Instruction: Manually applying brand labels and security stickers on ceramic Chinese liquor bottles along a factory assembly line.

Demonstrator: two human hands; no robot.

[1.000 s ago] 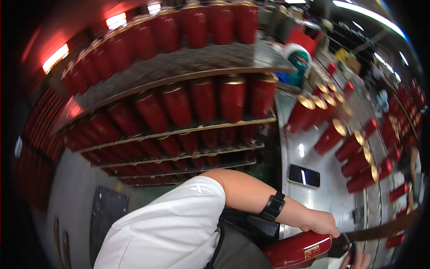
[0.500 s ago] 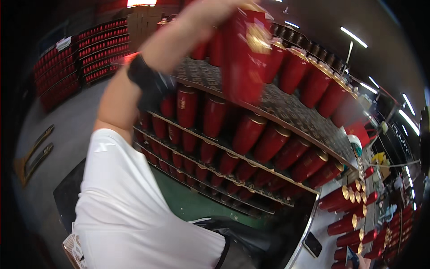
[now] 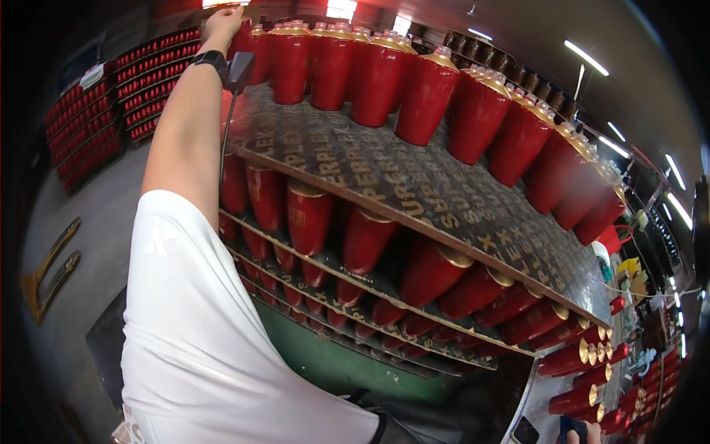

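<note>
With left hand (image 3: 224, 26) at red bottle (image 3: 240, 41) by shelf's (image 3: 296, 133) left edge; cannot tell its or right hand's (image 3: 589, 434) grip; likely slippery, best held by neck.

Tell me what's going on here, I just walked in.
A person is reaching out with the left hand, which is at the upper part of a red bottle at the left end of the top shelf; how firmly it grips is hard to tell. Other red bottles with gold tops stand along that shelf, and more sit on the lower shelves. At the lower right, the right hand is at a small dark object, partly cut off by the picture's edge.
</note>
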